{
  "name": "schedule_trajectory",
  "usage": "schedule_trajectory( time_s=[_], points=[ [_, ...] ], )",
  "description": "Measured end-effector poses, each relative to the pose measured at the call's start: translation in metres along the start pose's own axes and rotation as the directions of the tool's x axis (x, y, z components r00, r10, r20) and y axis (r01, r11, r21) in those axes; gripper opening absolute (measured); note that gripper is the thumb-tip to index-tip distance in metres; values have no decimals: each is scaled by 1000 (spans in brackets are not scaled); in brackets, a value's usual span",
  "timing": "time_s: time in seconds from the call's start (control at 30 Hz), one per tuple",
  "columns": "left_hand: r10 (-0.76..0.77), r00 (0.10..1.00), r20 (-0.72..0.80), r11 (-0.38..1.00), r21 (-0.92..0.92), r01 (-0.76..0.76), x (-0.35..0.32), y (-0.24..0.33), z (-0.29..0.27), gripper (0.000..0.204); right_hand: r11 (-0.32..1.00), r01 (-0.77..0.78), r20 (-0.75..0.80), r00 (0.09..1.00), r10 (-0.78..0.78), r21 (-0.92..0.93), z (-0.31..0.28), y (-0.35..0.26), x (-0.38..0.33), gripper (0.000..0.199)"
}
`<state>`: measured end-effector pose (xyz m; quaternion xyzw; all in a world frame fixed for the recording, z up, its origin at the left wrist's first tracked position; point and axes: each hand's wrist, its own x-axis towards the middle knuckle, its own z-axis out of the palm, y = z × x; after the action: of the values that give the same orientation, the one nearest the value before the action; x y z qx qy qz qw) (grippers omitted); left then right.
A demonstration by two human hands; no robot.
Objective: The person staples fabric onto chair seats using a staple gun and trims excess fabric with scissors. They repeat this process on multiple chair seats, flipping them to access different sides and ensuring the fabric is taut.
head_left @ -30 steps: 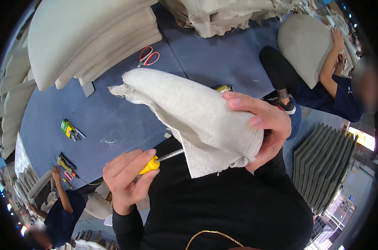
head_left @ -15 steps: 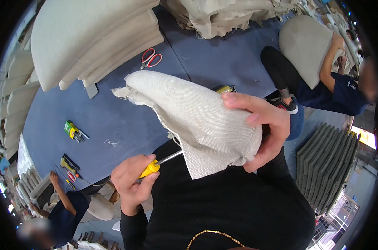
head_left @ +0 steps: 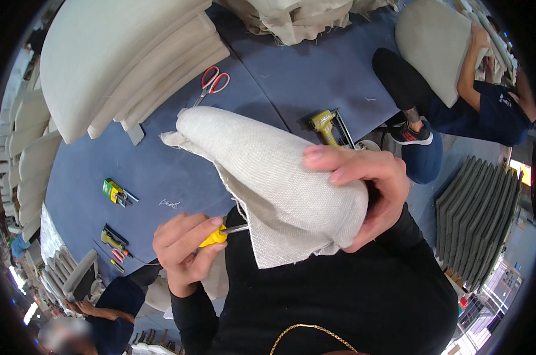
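In my left hand (head_left: pixel 188 251) is a yellow-handled screwdriver (head_left: pixel 213 236), its fingers closed round the handle. The metal shaft runs rightward and its tip is hidden behind the loose fabric edge of a padded piece covered in beige cloth (head_left: pixel 274 171). My right hand (head_left: pixel 368 189) grips the right end of that piece, thumb below and fingers on top. The piece is held up in front of my chest, over the near table edge, with its cloth flap hanging at the lower left. Beyond it lie red-handled scissors (head_left: pixel 211 83) and a yellow staple gun (head_left: pixel 330 129).
A blue-grey table (head_left: pixel 161 160) carries stacked beige cushioned panels (head_left: pixel 126 65), heaped cloth (head_left: pixel 297 21), a small green-yellow box (head_left: pixel 115 191) and a second staple gun (head_left: pixel 114 238). One co-worker (head_left: pixel 486 106) holds a panel at right; another (head_left: pixel 102 313) is lower left. Dark panels (head_left: pixel 478 219) stand at right.
The screwdriver shaft sits deeper behind the cloth edge, with less of it showing. The padded piece has shifted slightly left and down, and the staple gun beyond it shows more fully.
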<state>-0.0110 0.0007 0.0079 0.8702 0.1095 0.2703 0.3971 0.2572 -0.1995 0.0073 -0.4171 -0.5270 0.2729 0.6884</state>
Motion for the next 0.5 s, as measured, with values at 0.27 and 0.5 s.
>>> schedule_trajectory(
  time_s=[0.27,0.5],
  points=[
    [-5,998,62,1000,-25,6,4,6,-8,38,1000,-1,26,1000,1,3,-4,0,-2,83],
    [-37,998,43,997,-69,40,-3,-2,-8,37,999,37,72,997,-36,-10,-4,1,7,80]
  ],
)
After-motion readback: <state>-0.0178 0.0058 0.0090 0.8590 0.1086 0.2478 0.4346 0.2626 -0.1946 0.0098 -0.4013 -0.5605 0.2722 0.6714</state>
